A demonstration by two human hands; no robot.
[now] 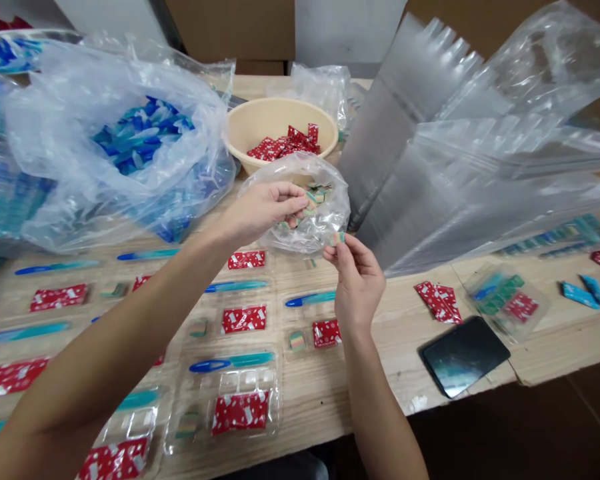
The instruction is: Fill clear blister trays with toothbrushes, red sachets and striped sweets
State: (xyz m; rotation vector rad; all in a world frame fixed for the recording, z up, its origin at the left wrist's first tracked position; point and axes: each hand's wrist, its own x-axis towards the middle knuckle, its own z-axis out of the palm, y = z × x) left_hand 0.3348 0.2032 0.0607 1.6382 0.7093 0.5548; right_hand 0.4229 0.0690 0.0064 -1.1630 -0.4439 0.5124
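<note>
My left hand [275, 208] is over the mouth of a clear plastic bag [330, 223], its fingers closed on a few small striped blocks [311, 201] in green, yellow and peach. More of these blocks lie inside the bag. Just to the right, my right hand [357, 273] pinches one striped block [337, 238] between thumb and fingertips. Beneath both hands are rows of clear plastic trays [279, 390]. Many hold a blue-and-turquoise pen [231, 362], a red patterned packet [241, 412] and a striped block [297, 341]. My left forearm hides part of the rows.
Behind the bag stands a cream bowl [240, 127] of red packets. A big plastic bag [60, 127] of blue pieces is at the left. Stacked clear trays [410, 180] rise on the right. A phone [464, 357] lies near the front edge beside a filled tray [507, 303].
</note>
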